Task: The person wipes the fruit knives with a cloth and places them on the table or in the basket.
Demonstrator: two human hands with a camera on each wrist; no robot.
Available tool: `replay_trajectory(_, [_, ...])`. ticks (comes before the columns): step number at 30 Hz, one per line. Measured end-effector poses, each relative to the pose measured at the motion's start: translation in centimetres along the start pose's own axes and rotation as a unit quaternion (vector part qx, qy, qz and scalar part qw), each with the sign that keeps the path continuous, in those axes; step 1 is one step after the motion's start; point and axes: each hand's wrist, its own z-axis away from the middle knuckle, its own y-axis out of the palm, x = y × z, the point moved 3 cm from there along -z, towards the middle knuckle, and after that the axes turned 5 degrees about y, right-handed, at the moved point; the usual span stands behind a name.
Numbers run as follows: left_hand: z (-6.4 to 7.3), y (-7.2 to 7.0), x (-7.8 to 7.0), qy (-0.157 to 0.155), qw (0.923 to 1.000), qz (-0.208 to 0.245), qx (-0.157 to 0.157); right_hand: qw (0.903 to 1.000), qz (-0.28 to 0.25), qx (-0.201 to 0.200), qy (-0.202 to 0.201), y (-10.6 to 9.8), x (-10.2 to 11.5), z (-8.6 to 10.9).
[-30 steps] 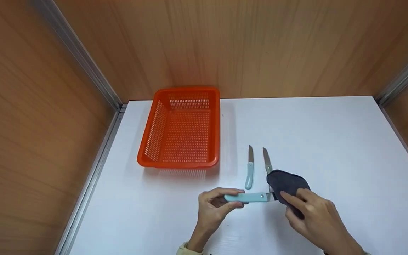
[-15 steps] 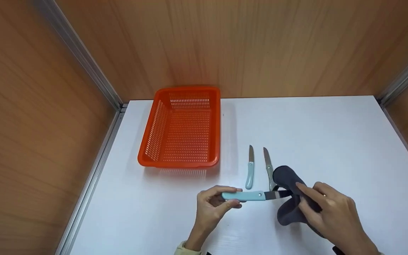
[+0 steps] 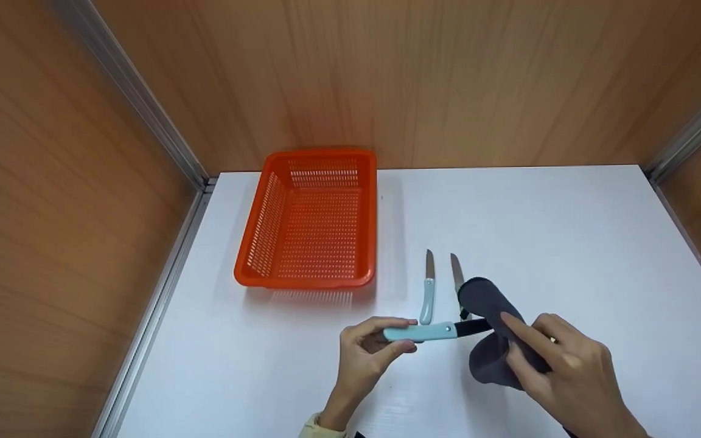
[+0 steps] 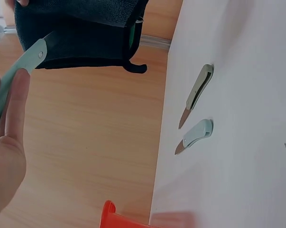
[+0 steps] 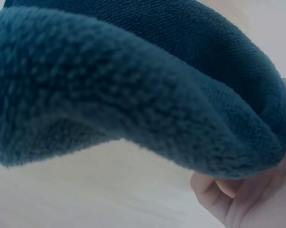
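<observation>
My left hand [image 3: 362, 353] grips the pale blue handle of a folding knife [image 3: 420, 332] between thumb and fingers, its blade pointing right. In my right hand [image 3: 569, 359] is a dark grey-blue cloth [image 3: 487, 298], pinched between thumb and fingers and folded over the blade's outer part. The left wrist view shows the cloth [image 4: 81, 38] behind the knife's pivot, with a small loop at its corner. Fuzzy cloth [image 5: 133, 85] fills most of the right wrist view, hiding the blade there.
A second pale blue knife [image 3: 428, 301] lies unfolded on the white table [image 3: 569, 231]. Beside it is a greenish-handled knife [image 4: 198, 90], partly covered by the cloth in the head view. An orange basket [image 3: 305, 283] stands at the back left. Wooden panels [image 3: 417, 85] enclose the table.
The cloth moved right along the blade, baring its base, then came slightly back left and up. Its lower part now hangs open in a fold. The knife tilts slightly, blade end higher.
</observation>
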Motion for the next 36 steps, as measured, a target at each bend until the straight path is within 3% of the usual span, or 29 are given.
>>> replay_trajectory(3, [-0.1,0.1,-0.1,0.001,1.0000,0.001,-0.002,0.9998,-0.003,0.018,-0.002,0.4,0.5,0.1])
replay_trajectory(13, [0.5,0.0,1.7,0.017,0.9993,0.032,-0.007,0.9959,-0.022,0.085,-0.020,2.7,1.8,0.6])
replay_trajectory(23, [0.5,0.0,1.4,0.012,0.9957,0.090,-0.019,0.9943,0.016,0.106,-0.001,3.0,1.2,0.8])
replay_trajectory(36, [0.5,-0.6,1.1,0.010,0.9957,0.088,-0.027,0.9927,0.039,0.111,0.026,2.5,-0.6,1.1])
